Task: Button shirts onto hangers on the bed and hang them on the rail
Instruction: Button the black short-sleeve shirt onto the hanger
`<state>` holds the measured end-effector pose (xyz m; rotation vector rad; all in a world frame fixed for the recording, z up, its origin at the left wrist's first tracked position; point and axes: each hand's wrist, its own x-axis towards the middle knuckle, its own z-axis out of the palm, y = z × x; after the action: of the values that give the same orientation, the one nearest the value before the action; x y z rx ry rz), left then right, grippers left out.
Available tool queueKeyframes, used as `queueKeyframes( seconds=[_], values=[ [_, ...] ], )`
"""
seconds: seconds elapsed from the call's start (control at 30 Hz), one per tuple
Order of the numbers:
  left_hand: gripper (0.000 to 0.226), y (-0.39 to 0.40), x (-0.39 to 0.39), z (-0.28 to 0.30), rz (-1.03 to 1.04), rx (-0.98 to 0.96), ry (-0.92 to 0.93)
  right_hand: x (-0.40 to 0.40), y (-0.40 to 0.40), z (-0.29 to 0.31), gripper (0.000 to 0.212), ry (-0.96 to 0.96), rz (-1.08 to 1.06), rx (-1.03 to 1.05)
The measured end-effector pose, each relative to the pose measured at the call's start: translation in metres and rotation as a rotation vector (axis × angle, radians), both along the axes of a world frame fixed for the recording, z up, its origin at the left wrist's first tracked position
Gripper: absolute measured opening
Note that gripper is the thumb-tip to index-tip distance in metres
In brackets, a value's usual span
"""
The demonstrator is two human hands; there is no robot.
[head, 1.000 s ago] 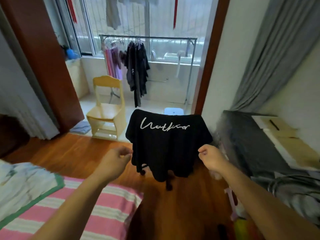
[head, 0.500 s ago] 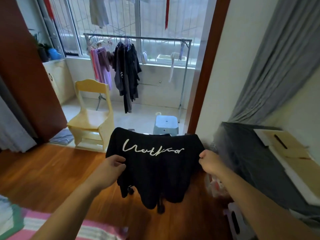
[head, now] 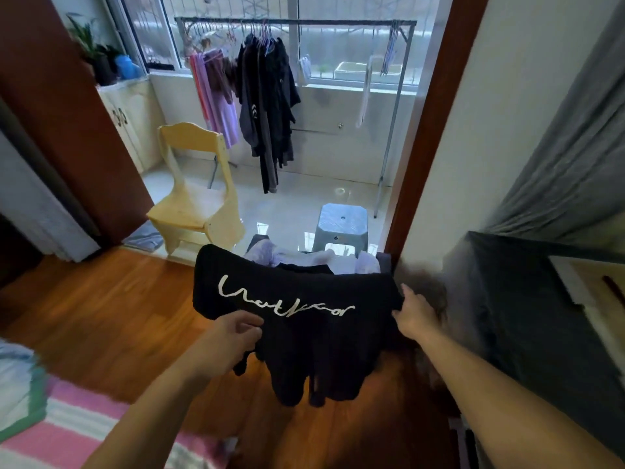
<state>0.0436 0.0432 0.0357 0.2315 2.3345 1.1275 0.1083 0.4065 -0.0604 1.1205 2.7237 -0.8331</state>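
I hold a black shirt (head: 304, 319) with white script lettering stretched out in front of me above the wooden floor. My left hand (head: 233, 336) grips its left side and my right hand (head: 414, 316) grips its right edge. Its lower part hangs down in folds. No hanger shows in it. The metal clothes rail (head: 297, 22) stands ahead on the tiled balcony, with dark shirts (head: 267, 106) and purple garments (head: 216, 93) hanging on its left half. The bed (head: 67, 431) with a pink striped cover lies at the bottom left.
A yellow wooden chair (head: 196, 194) and a grey plastic stool (head: 341, 228) stand on the balcony floor before the rail. A heap of pale clothes (head: 304, 257) shows behind the shirt. A dark cloth-covered table (head: 527, 326) is at the right, a brown door frame (head: 429, 123) beside it.
The view has moved closer to the balcony doorway and the rail looks larger. Both hands keep their hold on the black shirt, which sits lower in the view.
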Motion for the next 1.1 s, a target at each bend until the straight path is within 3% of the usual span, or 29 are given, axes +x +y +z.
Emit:
queueKeyframes(
  seconds=[0.1,0.2,0.27,0.37,0.43,0.53,0.63,0.73,0.83,0.93,1.03,1.1],
  values=[
    [0.014,0.029,0.004,-0.009,0.079,0.042,-0.072,-0.008,0.021,-0.007,0.019,0.048,0.131,0.152],
    [0.013,0.066,0.013,-0.015,0.165,0.168,-0.197,-0.001,0.033,0.004,0.017,0.229,0.194,0.286],
    [0.014,0.094,0.024,-0.015,0.243,0.301,-0.324,0.012,0.032,0.019,0.01,0.457,0.275,0.3],
    [0.034,0.133,0.038,-0.013,0.342,0.49,-0.504,0.042,0.006,0.056,0.004,0.729,0.561,0.252],
    [0.036,0.149,0.045,-0.011,0.345,0.556,-0.542,0.061,-0.019,0.078,0.015,0.662,0.899,0.151],
    [0.021,0.146,0.055,-0.012,0.365,0.513,-0.445,0.068,-0.037,0.085,0.026,0.265,1.199,-0.026],
    [0.022,0.118,0.069,-0.019,0.486,0.477,-0.414,0.051,-0.026,0.078,0.029,0.361,0.963,-0.162],
    [0.022,0.092,0.082,-0.021,0.541,0.453,-0.397,0.0,0.0,0.069,0.018,0.443,0.648,-0.052],
    [0.021,0.074,0.089,-0.019,0.53,0.444,-0.41,-0.067,0.014,0.059,0.055,0.146,0.63,0.049],
    [0.023,0.063,0.09,-0.018,0.556,0.389,-0.353,-0.114,0.014,0.049,0.078,-0.057,0.69,-0.12],
    [0.024,0.061,0.089,-0.01,0.592,0.336,-0.321,-0.126,0.006,0.055,0.064,-0.116,0.774,-0.243],
    [0.027,0.058,0.087,-0.002,0.579,0.325,-0.303,-0.124,0.002,0.06,0.038,0.03,0.78,-0.209]
  ],
)
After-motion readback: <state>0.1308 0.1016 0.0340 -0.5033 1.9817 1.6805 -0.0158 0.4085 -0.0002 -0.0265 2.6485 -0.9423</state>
